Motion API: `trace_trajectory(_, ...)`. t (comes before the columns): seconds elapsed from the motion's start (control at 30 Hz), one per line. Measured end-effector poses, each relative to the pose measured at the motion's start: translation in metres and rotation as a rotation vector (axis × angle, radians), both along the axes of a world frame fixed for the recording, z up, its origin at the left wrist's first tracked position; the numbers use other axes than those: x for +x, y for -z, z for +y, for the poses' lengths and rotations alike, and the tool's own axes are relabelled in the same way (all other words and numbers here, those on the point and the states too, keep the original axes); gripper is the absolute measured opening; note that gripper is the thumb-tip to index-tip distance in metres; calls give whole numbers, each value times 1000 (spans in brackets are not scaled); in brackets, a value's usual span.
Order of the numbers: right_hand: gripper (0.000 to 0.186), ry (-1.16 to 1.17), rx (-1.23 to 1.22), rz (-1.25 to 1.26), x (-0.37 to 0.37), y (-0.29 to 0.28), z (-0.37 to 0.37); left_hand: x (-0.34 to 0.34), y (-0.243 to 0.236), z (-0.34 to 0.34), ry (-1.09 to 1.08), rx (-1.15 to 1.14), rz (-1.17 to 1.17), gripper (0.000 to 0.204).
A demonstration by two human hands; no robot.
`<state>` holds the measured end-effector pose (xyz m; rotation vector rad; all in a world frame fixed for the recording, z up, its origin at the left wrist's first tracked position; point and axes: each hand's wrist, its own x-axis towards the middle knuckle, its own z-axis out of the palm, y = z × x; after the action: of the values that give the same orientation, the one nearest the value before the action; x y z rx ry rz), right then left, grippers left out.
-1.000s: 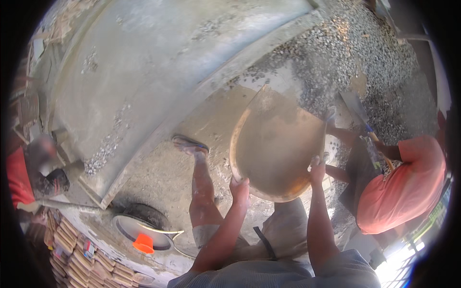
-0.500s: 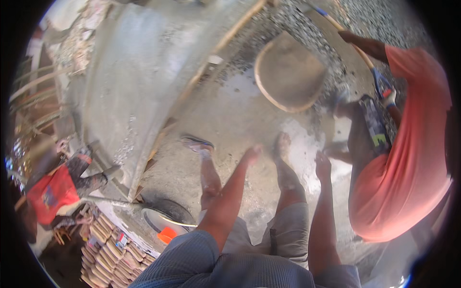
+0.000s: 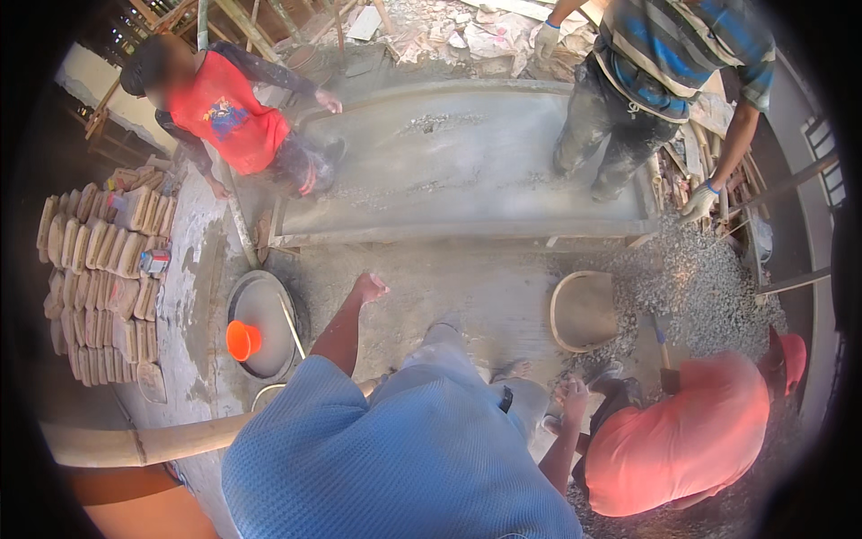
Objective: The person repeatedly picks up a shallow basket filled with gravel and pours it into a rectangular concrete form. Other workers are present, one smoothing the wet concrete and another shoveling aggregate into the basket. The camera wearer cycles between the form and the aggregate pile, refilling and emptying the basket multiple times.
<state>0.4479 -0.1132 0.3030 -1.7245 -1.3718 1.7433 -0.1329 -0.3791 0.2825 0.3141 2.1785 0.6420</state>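
My left hand (image 3: 372,287) is raised above the wet concrete floor, fingers apart and holding nothing. My right hand (image 3: 571,395) hangs low, empty with fingers loosely apart, beside a crouching co-worker in a salmon shirt (image 3: 669,436). A shallow curved scoop-like container (image 3: 582,310) lies on the floor ahead of my right hand, at the edge of a gravel pile (image 3: 678,274). To the left, a round basin (image 3: 275,305) holds an orange bucket (image 3: 243,340). Ahead lies a long formed slab (image 3: 458,193) with smooth grey surface.
A person in red (image 3: 229,121) stands at the slab's left end, another in a striped shirt (image 3: 664,63) at its right. Stacked sacks (image 3: 103,269) line the left side. A bamboo pole (image 3: 144,442) crosses the lower left. Rubble (image 3: 494,36) lies behind the slab.
I have let go of the curved container, which now rests on the floor. My hands have drawn apart from it. The view has tilted up, bringing both far workers fully in.
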Motion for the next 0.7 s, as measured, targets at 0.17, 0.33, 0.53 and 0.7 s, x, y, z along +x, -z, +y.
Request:
trace_trajectory(0.17,28,466,-215,62,-4,8,-90,-7,17,-1,436,-216,50,32)
trace_trajectory(0.33,32,-345,-406,-441,6,14,-218,-1,71,-16,203,247,-265,46)
trace_trajectory(0.53,33,-313,-236,-382,7,7,-259,-35,102,-74,434,-55,-130,22)
trace_trajectory(0.7,34,-66,-247,-322,9,-8,-232,-22,76,-98,318,-319,-259,39)
